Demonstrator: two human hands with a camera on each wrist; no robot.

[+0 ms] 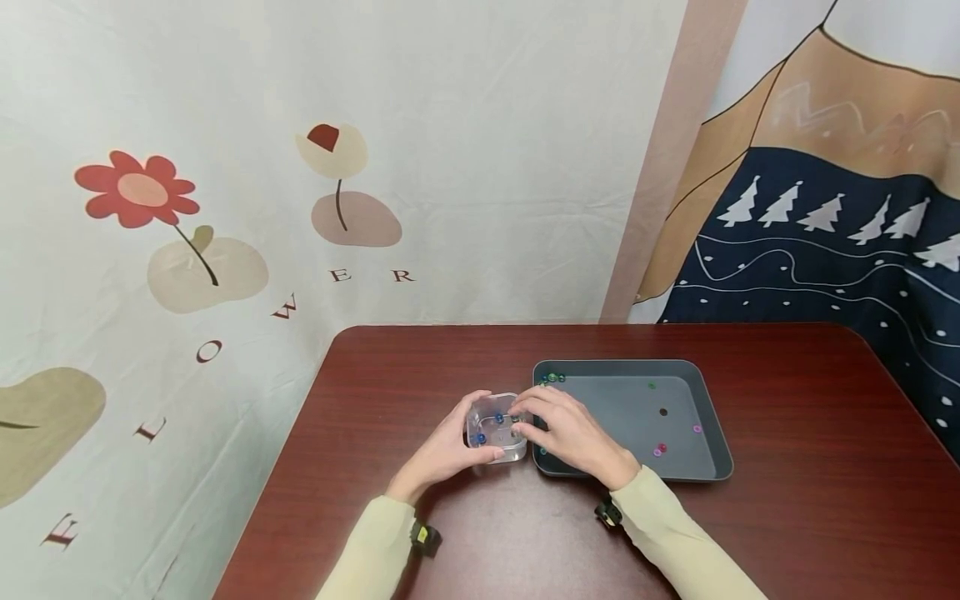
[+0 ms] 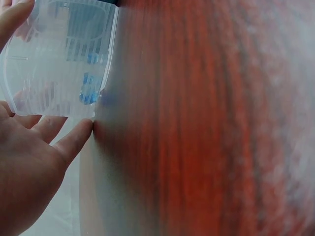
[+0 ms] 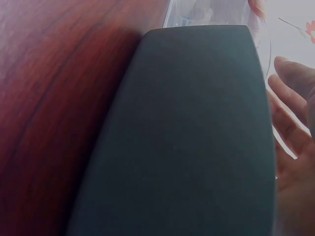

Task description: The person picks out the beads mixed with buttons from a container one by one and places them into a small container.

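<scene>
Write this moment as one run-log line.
left hand: holds clear container | right hand: over container | blue beads: inside container | gray tray: right of container

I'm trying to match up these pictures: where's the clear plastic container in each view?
Head: container below centre, just left of the grey tray.
Left wrist: container at the top left.
Right wrist: container at the top edge, right of centre, partly behind the tray.
Shared landmark: the reddish-brown table.

A clear, open-topped plastic container (image 1: 512, 454) holds blue beads (image 1: 482, 438) beside a shallow gray tray (image 1: 626, 408) scattered with green, pink and red beads (image 1: 697, 428).
</scene>
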